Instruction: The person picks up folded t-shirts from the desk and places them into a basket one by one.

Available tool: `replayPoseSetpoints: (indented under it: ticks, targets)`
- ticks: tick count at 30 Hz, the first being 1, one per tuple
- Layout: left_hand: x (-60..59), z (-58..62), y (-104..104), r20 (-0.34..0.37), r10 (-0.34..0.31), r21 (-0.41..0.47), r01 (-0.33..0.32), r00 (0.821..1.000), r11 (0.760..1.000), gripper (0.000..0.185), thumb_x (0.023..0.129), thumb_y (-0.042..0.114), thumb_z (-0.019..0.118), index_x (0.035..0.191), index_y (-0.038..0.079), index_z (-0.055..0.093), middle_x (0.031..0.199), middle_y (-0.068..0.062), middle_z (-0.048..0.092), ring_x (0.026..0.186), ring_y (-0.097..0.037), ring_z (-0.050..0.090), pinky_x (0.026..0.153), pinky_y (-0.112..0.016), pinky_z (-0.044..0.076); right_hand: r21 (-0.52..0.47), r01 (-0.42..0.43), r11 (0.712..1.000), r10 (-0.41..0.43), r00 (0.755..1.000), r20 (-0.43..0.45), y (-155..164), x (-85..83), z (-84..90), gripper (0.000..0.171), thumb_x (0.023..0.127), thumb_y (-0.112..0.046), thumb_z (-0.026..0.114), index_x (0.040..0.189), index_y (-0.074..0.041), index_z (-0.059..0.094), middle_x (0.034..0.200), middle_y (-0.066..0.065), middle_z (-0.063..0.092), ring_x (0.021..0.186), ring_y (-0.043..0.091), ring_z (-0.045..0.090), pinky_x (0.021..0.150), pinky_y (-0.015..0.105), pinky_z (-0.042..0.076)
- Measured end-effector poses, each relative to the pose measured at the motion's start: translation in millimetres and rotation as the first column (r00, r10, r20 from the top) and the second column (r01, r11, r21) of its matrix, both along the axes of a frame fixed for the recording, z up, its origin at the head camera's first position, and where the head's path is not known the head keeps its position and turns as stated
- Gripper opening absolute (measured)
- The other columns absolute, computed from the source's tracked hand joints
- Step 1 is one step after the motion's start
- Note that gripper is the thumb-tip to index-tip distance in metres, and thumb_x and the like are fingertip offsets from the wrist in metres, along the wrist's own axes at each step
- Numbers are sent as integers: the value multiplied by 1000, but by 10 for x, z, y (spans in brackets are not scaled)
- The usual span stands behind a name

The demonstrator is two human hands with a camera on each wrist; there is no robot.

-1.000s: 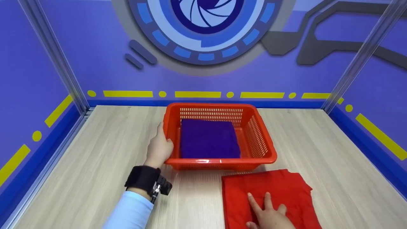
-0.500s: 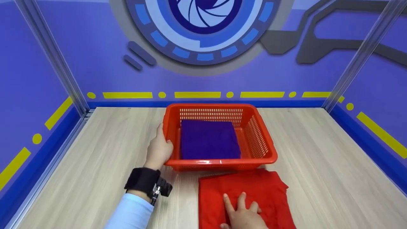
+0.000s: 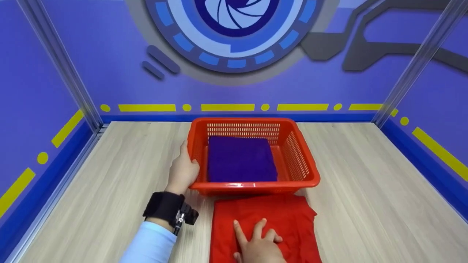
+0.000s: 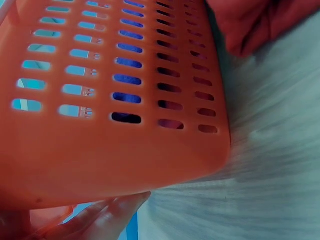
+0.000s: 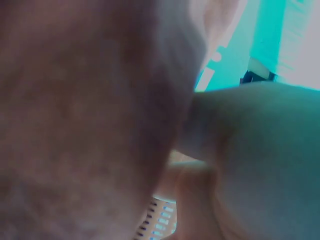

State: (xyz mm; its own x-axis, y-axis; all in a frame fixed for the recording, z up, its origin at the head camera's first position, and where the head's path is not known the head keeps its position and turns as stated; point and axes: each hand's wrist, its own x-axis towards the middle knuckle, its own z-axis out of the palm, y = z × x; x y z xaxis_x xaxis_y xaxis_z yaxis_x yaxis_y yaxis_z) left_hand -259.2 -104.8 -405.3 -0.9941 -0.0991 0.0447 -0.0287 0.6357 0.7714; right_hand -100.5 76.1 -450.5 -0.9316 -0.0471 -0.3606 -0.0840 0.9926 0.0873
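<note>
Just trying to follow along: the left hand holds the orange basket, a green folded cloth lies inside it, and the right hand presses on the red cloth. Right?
Not quite. The folded cloth in the orange basket is purple, not green, as the head view shows. The left hand does hold the basket, and the right hand does press on the red cloth.

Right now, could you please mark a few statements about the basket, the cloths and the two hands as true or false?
1. The left hand grips the orange basket at its left rim. True.
2. The basket is empty. False: a folded purple cloth lies in it.
3. The right hand rests flat on the red cloth. True.
4. The red cloth lies behind the basket. False: it lies in front of it, on the table.
</note>
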Motion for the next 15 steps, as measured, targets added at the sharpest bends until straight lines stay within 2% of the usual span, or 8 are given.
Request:
replayPoseSetpoints:
  ticks: [2, 8, 13, 15]
  targets:
    - [3, 1, -1, 4, 5, 0, -5, 1000, 1000, 69, 93, 7, 46, 151, 10, 10, 104, -25, 63, 75, -31, 62, 61, -37, 48, -10, -14, 1000, 14, 1000, -28, -48, 2, 5, 64, 85, -58, 54, 143, -42, 33, 137, 28, 35, 78, 53, 41, 41, 44, 47]
    - [23, 3, -5, 14, 2, 20, -2, 1000, 1000, 68, 93, 8, 44, 151, 10, 8, 103, -23, 64, 72, -29, 62, 58, -35, 47, -11, -52, 999, 52, 998, -31, -162, -29, 31, 64, 85, -58, 54, 144, -43, 32, 136, 29, 35, 76, 53, 40, 41, 43, 45]
    - [31, 16, -9, 21, -11, 41, 10, 1000, 999, 68, 93, 8, 42, 151, 11, 7, 97, -23, 65, 60, -25, 58, 52, -32, 43, -24, -79, 997, 78, 996, -41, -155, -22, 53, 64, 86, -58, 54, 144, -41, 33, 136, 29, 36, 76, 50, 40, 39, 40, 44]
    - [28, 18, -18, 27, -22, 52, 21, 999, 998, 69, 93, 8, 43, 152, 11, 6, 101, -24, 64, 60, -25, 58, 52, -32, 42, -30, -86, 996, 84, 996, -43, -136, -15, 58, 64, 86, -58, 54, 144, -41, 34, 136, 28, 36, 77, 49, 40, 39, 39, 44]
